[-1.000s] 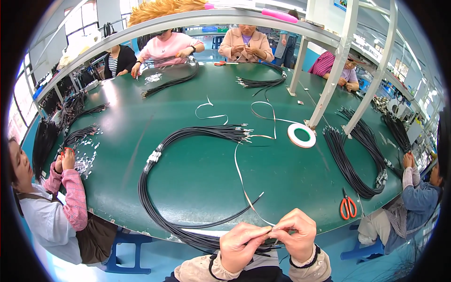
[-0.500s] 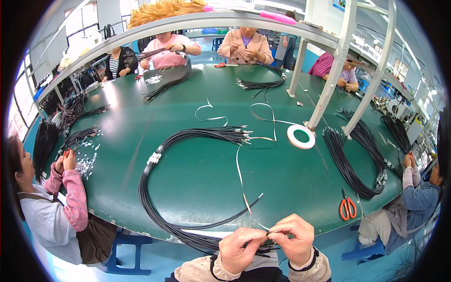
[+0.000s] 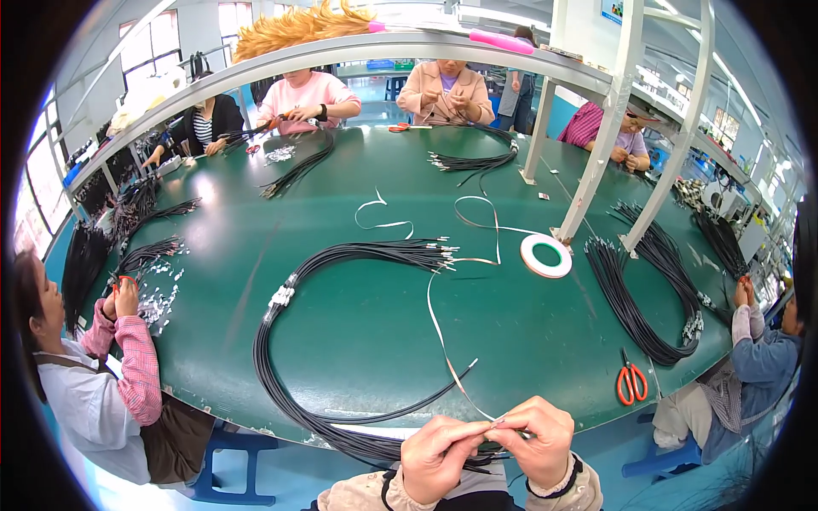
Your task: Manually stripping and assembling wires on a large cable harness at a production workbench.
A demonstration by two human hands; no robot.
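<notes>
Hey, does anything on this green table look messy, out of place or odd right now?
Mostly orderly. Loose strips of white tape lie curled on the green table, away from the tape roll. A feather duster rests up on the overhead rail. Both hands pinch the black wire bundle at the table's near edge.

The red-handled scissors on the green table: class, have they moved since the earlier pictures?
No. The red-handled scissors lie at the table's near right edge, as before, right of the right hand.
</notes>
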